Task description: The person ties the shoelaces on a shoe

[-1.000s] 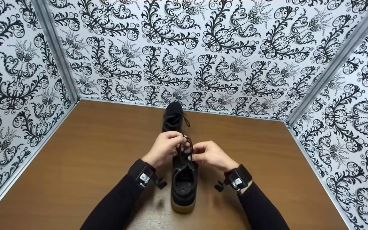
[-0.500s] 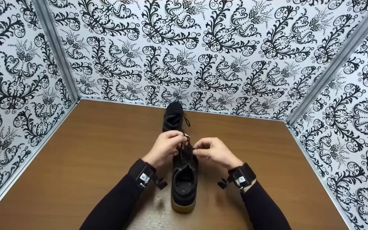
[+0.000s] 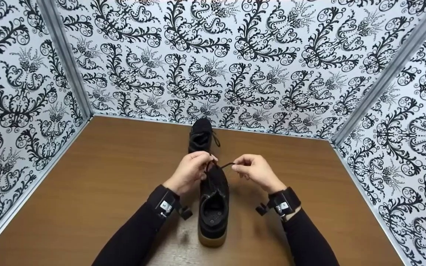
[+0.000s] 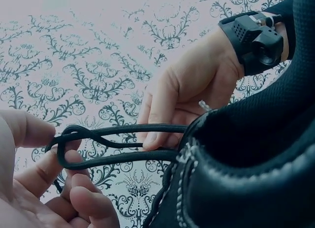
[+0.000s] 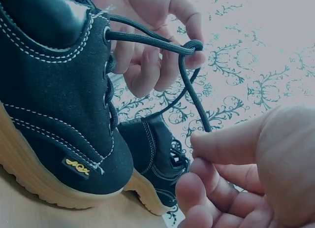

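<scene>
A black shoe [image 3: 213,221] with a tan sole stands on the table, heel toward me. Its dark shoelace [image 5: 147,39] rises from the top eyelets and crosses over itself in a loose loop. My left hand [image 3: 189,170] pinches the lace near this crossing, above the shoe; the left wrist view shows the loop [image 4: 74,164] at its fingertips. To the right of the shoe, my right hand [image 3: 255,170] pinches one lace end between thumb and forefinger, and the lace runs fairly straight from there to the crossing.
A second black shoe [image 3: 200,133] lies beyond the first, by the back wall, its lace loop hanging to the right. White walls [image 3: 213,66] with a black scroll pattern enclose the brown wooden table [image 3: 124,155] at the back and sides.
My right hand has moved right and slightly away from me, drawing the lace end out from beside the shoe. The tall loop has shrunk. My left hand has hardly moved.
</scene>
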